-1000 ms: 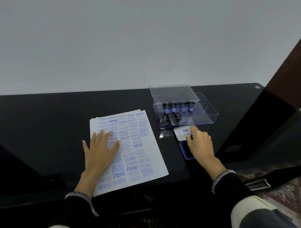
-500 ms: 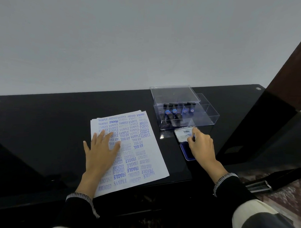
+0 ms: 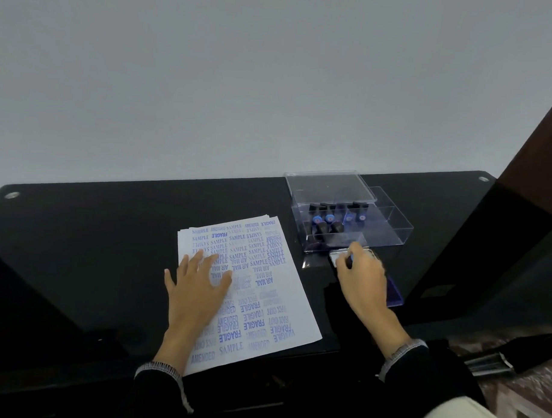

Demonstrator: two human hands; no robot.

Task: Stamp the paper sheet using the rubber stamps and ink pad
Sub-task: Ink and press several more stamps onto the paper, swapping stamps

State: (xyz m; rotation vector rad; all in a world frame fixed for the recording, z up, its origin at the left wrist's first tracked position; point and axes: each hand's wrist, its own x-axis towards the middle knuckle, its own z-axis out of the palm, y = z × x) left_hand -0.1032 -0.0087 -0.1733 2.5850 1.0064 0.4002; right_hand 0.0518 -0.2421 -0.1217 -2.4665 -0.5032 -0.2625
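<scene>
**The count on the desk**

Two hands are out – left hand (image 3: 200, 287), right hand (image 3: 361, 279). One ink pad (image 3: 393, 294), one clear box (image 3: 393, 231), one lid (image 3: 328, 185). Stamps in the box (image 3: 328, 217) – roughly eight, hard to separate. The paper sheets (image 3: 265, 302) – a small stack, number unclear.

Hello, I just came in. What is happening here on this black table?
A person is stamping paper. The left hand lies flat on the paper sheet, already covered with blue marks such as SAMPLE, FRAGILE and AIR MAIL. The right hand grips a small stamp over the open ink pad, apparently inking it. More stamps stand in the clear plastic box behind it.
</scene>
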